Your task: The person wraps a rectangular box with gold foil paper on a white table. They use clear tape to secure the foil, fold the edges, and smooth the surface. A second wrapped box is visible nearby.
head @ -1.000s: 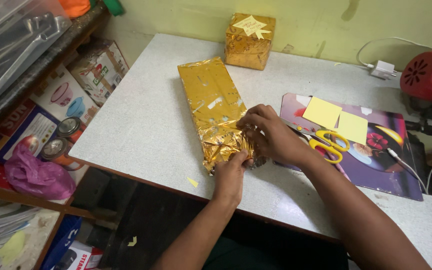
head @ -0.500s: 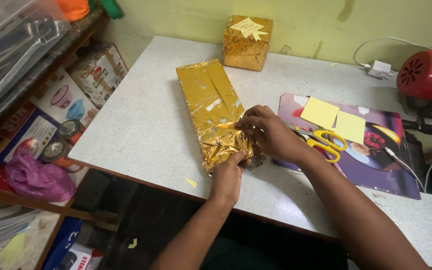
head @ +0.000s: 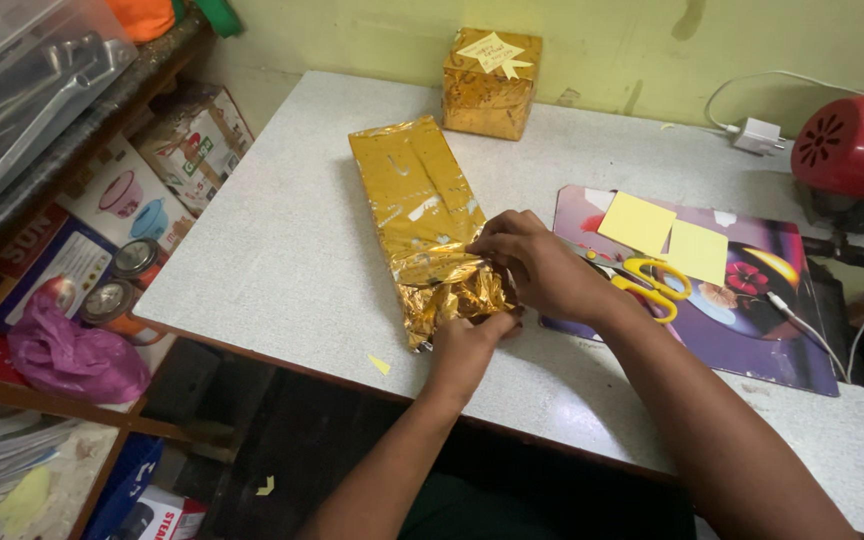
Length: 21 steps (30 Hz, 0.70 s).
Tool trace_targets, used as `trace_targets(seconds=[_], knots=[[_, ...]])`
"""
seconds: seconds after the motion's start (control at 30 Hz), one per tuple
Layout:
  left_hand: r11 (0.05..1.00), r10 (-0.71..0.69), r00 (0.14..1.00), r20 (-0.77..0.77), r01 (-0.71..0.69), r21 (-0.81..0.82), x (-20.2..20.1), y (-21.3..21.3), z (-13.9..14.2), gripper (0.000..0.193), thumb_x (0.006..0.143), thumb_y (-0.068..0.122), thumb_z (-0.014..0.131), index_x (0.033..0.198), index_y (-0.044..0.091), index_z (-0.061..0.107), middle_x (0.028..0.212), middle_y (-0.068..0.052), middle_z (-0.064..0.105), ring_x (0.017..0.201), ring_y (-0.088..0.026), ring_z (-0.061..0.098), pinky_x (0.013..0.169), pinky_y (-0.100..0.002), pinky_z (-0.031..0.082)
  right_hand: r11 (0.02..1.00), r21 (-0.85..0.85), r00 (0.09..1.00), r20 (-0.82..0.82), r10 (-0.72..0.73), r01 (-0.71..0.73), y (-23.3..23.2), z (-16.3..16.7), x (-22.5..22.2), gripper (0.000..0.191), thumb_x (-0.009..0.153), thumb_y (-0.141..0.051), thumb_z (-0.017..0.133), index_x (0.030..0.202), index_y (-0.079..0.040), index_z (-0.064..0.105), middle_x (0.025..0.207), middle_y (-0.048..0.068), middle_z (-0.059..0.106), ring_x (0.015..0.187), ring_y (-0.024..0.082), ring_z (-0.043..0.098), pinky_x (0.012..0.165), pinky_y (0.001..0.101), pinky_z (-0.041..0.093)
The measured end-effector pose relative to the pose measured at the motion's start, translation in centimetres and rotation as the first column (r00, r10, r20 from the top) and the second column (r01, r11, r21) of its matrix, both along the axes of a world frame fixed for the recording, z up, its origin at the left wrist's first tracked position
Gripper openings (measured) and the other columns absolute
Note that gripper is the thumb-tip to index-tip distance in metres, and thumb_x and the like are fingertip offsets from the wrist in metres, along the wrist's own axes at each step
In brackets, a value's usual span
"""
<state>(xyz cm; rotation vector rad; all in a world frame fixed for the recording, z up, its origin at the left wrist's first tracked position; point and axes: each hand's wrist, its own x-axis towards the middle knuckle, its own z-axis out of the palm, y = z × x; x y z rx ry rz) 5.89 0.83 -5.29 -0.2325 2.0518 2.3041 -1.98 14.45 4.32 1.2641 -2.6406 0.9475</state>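
Observation:
A long box wrapped in shiny gold foil lies on the grey-white table, its near end crumpled. My left hand pinches the loose foil at that near end from below. My right hand presses down on the foil fold at the box's near right corner. Both hands grip the wrapping paper at the same end. Yellow-handled scissors lie just right of my right hand, partly hidden by it.
A second gold-wrapped cube box with a yellow star tag stands at the back. Two yellow notes lie on a purple mat. A red round appliance, a white charger and cables sit right. Shelves with boxes stand left.
My hands stay at the box's near end, working the foil fold a little tighter. The view has shifted slightly; the box has not moved noticeably.

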Motion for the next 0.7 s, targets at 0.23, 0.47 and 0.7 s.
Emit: trace_targets(seconds=[0.23,0.47,0.7], knots=[[0.957,0.045,0.979,-0.197,-0.099,-0.272,0.2,0.9,0.2,0.034,0.076,0.018,0.076,0.102,0.0,0.066,0.081,-0.008,0.068,0.07,-0.016,0.063,0.068,-0.033,0.054,0.999,0.027,1.0,0.01,-0.026,0.026,-0.2,0.1,0.0,0.047,0.079,0.01,0.066,0.122,-0.006,0.072,0.12,0.012,0.063,0.113,0.027,0.061,0.096,0.0349,0.053],[0.992,0.126,0.978,-0.165,-0.122,0.031,0.5,0.9,-0.1,0.026,0.08,0.016,0.076,0.098,0.0,0.068,0.082,-0.002,0.067,0.069,-0.009,0.058,0.065,-0.029,0.051,1.0,0.0,0.998,-0.062,0.011,-0.011,-0.1,-0.1,0.0,0.047,0.077,0.009,0.068,0.121,-0.005,0.072,0.122,0.015,0.063,0.117,0.031,0.06,0.101,0.0383,0.05],[0.996,0.084,0.992,-0.096,-0.081,0.038,0.8,0.6,-1.0,0.02,0.084,0.018,0.074,0.082,-0.002,0.073,0.068,0.001,0.064,0.059,-0.007,0.053,0.057,-0.028,0.044,1.0,0.021,0.999,-0.044,-0.014,0.015,0.1,-0.2,-0.1,0.055,0.072,0.016,0.058,0.122,-0.003,0.071,0.123,0.015,0.062,0.118,0.032,0.059,0.101,0.0377,0.05]])
